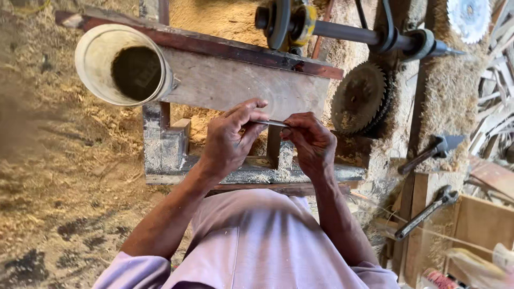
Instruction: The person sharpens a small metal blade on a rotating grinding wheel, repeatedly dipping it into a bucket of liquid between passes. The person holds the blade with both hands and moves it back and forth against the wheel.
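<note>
Metal strip (pixel 272 123) sits pinched between both my hands, left hand (pixel 230 140) and right hand (pixel 310 142) closed on its ends; next calls for a steady grip.

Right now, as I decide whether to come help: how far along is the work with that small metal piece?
Done: little shows as finished; sawdust covers the floor. In hand: the left hand and right hand pinch a thin metal piece between them above the wooden bench. Left: the saw blade, hammer and wrench lie untouched, so tool work is not yet begun.
</note>
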Tool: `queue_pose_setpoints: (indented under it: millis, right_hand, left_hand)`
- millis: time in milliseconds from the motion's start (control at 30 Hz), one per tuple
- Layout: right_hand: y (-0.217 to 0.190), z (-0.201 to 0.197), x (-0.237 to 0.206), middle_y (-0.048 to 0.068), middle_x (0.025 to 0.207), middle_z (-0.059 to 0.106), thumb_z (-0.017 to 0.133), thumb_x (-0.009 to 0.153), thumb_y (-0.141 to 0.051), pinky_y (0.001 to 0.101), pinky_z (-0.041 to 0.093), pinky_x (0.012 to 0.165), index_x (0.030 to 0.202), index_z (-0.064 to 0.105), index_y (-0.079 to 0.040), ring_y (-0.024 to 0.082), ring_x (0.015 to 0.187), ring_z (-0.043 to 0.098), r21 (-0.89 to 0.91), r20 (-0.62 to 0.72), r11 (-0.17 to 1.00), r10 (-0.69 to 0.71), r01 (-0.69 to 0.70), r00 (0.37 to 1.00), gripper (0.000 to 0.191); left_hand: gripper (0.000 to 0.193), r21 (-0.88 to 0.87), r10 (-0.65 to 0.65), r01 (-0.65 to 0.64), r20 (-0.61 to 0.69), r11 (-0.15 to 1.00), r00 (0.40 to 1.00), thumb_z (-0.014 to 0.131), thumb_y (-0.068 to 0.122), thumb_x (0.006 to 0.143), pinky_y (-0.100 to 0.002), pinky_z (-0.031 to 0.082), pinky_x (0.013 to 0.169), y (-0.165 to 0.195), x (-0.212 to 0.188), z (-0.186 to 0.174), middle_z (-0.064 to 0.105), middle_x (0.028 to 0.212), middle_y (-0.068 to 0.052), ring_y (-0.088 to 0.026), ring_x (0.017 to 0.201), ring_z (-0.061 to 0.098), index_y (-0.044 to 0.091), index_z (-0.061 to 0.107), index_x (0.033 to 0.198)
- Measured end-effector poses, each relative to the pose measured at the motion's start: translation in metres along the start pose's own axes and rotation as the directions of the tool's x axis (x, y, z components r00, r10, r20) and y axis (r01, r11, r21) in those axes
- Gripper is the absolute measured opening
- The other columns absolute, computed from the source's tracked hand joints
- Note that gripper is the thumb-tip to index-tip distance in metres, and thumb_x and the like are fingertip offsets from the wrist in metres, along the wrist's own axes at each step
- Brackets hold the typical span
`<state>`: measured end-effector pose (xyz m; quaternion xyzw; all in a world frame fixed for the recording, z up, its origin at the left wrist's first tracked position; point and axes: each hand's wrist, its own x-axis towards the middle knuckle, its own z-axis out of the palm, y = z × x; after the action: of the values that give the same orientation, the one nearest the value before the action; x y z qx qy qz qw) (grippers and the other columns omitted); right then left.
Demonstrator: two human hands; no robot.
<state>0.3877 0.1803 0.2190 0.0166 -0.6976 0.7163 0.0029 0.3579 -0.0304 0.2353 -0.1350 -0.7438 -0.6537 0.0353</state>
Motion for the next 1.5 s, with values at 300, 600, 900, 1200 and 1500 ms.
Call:
queue_pose_setpoints:
  millis: [300, 600, 900, 1200, 1500]
  right_hand:
    - [0.040, 0.007, 0.026, 0.011, 0.113, 0.064, 0.069, 0.097, 0.013, 0.0339, 0.065, 0.083, 0.110, 0.068, -0.002, 0.017, 0.095, 0.069, -0.041, -0.134, 0.985, -0.170, 0.166, 0.976, 0.020]
    - [0.113, -0.007, 0.100, 0.011, 0.093, 0.072, 0.063, 0.106, -0.004, 0.0322, 0.062, 0.073, 0.108, 0.066, -0.002, 0.016, 0.081, 0.071, 0.203, -0.184, 0.965, 0.205, -0.167, 0.961, 0.004]
    - [0.155, -0.020, 0.175, 0.004, 0.087, 0.066, 0.070, 0.098, -0.004, 0.0261, 0.053, 0.055, 0.102, 0.072, -0.003, 0.011, 0.066, 0.063, -0.210, -0.426, 0.956, 0.100, -0.206, 0.899, 0.005]
    - [0.159, -0.032, 0.190, 0.002, 0.093, 0.067, 0.076, 0.093, -0.006, 0.0256, 0.055, 0.076, 0.103, 0.079, -0.003, 0.013, 0.085, 0.066, -0.443, -0.506, 0.861, -0.010, -0.250, 0.862, 0.012]
    - [0.164, -0.040, 0.189, 0.002, 0.094, 0.070, 0.076, 0.091, -0.010, 0.0285, 0.060, 0.074, 0.105, 0.082, -0.008, 0.012, 0.084, 0.068, -0.494, -0.493, 0.823, 0.002, -0.281, 0.870, 0.015]
  left_hand:
    - [0.016, -0.571, -0.313, 0.195, -0.114, 0.797, 0.943, 0.068, 0.006, 0.103, -0.032, 0.069, 0.090, -0.059, 0.010, 0.010, 0.074, 0.119, -0.014, -0.017, 0.103, 0.076, 0.005, 0.057, 0.115]
    - [0.014, -0.656, -0.653, 0.426, -0.136, 0.623, 0.745, 0.077, 0.014, 0.091, -0.029, 0.067, 0.062, -0.159, 0.071, 0.050, 0.076, 0.086, -0.011, -0.018, 0.072, 0.075, 0.005, 0.071, 0.099]
    - [0.008, 0.495, -0.039, 0.210, -0.334, 0.843, 0.942, 0.079, 0.022, 0.093, -0.059, 0.016, 0.118, -0.220, 0.117, 0.080, 0.066, 0.140, -0.008, -0.032, 0.142, 0.043, 0.017, 0.072, 0.094]
    - [0.006, 0.495, -0.132, 0.326, -0.387, 0.805, 0.913, 0.077, 0.024, 0.097, -0.064, -0.012, 0.125, -0.225, 0.130, 0.113, 0.058, 0.150, -0.008, -0.031, 0.157, 0.022, 0.021, 0.072, 0.094]
    - [0.010, 0.554, -0.120, 0.325, -0.374, 0.767, 0.920, 0.078, 0.029, 0.096, -0.065, -0.017, 0.123, -0.230, 0.134, 0.117, 0.055, 0.152, -0.010, -0.032, 0.156, 0.019, 0.022, 0.075, 0.089]
